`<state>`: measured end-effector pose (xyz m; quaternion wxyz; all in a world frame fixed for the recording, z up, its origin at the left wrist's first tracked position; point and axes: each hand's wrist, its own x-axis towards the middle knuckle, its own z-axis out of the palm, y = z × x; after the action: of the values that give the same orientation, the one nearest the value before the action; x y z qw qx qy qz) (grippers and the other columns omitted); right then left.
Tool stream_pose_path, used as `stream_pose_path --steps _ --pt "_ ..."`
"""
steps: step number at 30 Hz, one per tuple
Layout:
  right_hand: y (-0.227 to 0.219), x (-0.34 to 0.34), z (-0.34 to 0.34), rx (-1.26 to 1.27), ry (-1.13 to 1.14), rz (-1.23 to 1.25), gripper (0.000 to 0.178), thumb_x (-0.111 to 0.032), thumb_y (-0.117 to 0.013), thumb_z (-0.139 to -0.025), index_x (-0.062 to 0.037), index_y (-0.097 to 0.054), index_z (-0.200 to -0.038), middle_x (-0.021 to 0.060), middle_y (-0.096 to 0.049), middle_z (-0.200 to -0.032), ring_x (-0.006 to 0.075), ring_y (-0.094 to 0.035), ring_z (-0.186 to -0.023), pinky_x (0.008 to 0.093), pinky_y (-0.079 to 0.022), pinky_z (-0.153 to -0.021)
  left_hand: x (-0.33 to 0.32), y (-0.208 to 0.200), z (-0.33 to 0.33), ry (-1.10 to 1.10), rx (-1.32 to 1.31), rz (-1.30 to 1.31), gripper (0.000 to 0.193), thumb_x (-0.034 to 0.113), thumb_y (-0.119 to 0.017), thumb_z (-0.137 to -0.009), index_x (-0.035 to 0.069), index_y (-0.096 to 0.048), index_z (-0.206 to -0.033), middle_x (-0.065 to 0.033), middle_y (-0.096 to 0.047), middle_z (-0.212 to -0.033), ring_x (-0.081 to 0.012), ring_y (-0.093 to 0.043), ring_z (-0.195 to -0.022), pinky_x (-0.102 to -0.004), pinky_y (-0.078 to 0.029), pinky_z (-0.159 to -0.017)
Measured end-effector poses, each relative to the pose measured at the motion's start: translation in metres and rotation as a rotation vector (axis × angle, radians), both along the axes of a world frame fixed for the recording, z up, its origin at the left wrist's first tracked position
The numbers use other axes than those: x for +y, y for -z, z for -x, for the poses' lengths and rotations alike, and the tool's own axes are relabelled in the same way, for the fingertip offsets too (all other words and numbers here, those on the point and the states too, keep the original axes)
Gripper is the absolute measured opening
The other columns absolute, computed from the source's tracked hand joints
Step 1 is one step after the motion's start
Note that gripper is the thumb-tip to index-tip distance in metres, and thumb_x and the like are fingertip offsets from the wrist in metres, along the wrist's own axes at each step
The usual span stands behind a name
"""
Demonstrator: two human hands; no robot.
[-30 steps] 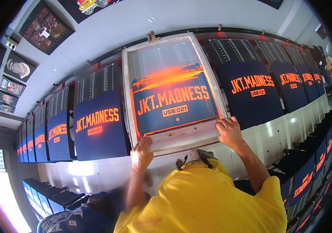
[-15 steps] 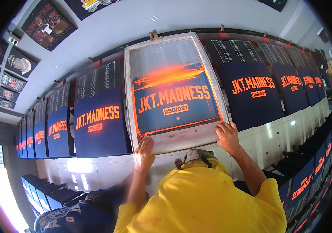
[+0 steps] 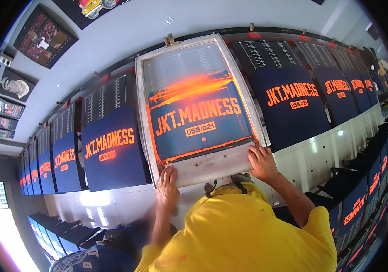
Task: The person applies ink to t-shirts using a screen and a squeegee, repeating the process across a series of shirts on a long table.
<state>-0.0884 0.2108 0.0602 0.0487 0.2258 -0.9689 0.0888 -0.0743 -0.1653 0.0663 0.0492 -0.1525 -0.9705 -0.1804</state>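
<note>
A silk-screen frame [image 3: 207, 167] with a pale, worn border is directly before me. Through its mesh shows orange block lettering on dark blue, and a thick band of wet orange ink [image 3: 189, 88] lies across the upper part. My left hand [image 3: 168, 187] grips the frame's near left corner, fingers curled over the edge. At the near right corner my right hand [image 3: 263, 163] is closed on the border, its thumb hidden. Whether the near edge rests on the pallet beneath or is raised off it, I cannot tell.
Dark blue printed shirt panels [image 3: 110, 167] on black pallets run to the left, and more [image 3: 289, 122] to the right. A metal rail with clamps [image 3: 171, 41] passes behind the frame. Another row of panels [image 3: 361, 204] stands behind me at right. Someone in blue [image 3: 89, 258] is at lower left.
The whole view has shifted and turned slightly, so the frame and panels appear farther left. Both hands keep their hold on the frame's near corners.
</note>
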Motion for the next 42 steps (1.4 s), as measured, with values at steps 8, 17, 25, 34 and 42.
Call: stream_pose_path --steps 8,17,25,34,42 --pt "-0.015 0.002 -0.01 -0.118 -0.009 0.072 0.078 -0.063 -0.061 -0.08 0.0027 -0.054 -0.12 0.0148 -0.048 -0.131 0.0306 -0.045 -0.122 0.0473 -0.038 -0.096 -0.005 -0.021 -0.007 0.047 -0.316 -0.15 0.061 -0.006 -0.06 -0.073 0.001 -0.05 -0.133 -0.0153 -0.039 -0.145 -0.0335 -0.036 -0.137 -0.044 -0.038 -0.11" --pt "0.049 0.045 0.038 0.098 0.497 0.523 0.029 -0.013 -0.059 -0.092 0.0021 -0.059 -0.116 0.0217 -0.064 -0.107 0.0361 -0.063 -0.098 0.0408 -0.05 -0.084 -0.063 0.035 0.024 -0.505 -0.102 -0.4 0.038 0.008 -0.053 -0.095 -0.001 -0.052 -0.132 -0.0207 -0.055 -0.126 -0.0331 -0.059 -0.112 -0.0404 -0.05 -0.092" --pt "0.071 0.045 0.057 -0.062 0.73 0.849 0.02 -0.006 -0.061 -0.09 0.0064 -0.067 -0.105 0.0203 -0.069 -0.088 0.0271 -0.067 -0.075 0.0343 -0.05 -0.069 -0.065 0.055 0.039 -0.716 -0.072 -0.325 0.025 0.017 -0.058 -0.091 -0.004 -0.069 -0.099 -0.0209 -0.066 -0.086 -0.0334 -0.065 -0.076 -0.0408 -0.05 -0.069" --pt "0.075 0.035 0.059 -0.06 0.754 0.928 0.016 -0.009 -0.058 -0.092 0.0029 -0.061 -0.102 0.0144 -0.065 -0.086 0.0226 -0.062 -0.074 0.0341 -0.048 -0.067 -0.114 0.076 0.047 -0.834 -0.457 -0.541 0.031 0.028 -0.064 -0.091 -0.002 -0.073 -0.091 -0.0058 -0.064 -0.063 -0.0101 -0.057 -0.057 -0.0307 -0.046 -0.054" --pt "0.073 0.037 0.065 -0.159 0.789 0.989 0.018 -0.011 -0.056 -0.093 0.0028 -0.061 -0.104 0.0167 -0.065 -0.084 0.027 -0.063 -0.074 0.0362 -0.048 -0.069 -0.099 0.039 0.054 -0.837 -0.649 -0.938 0.033 0.027 -0.065 -0.093 -0.004 -0.068 -0.105 -0.0059 -0.068 -0.085 -0.0128 -0.065 -0.072 -0.027 -0.052 -0.063"
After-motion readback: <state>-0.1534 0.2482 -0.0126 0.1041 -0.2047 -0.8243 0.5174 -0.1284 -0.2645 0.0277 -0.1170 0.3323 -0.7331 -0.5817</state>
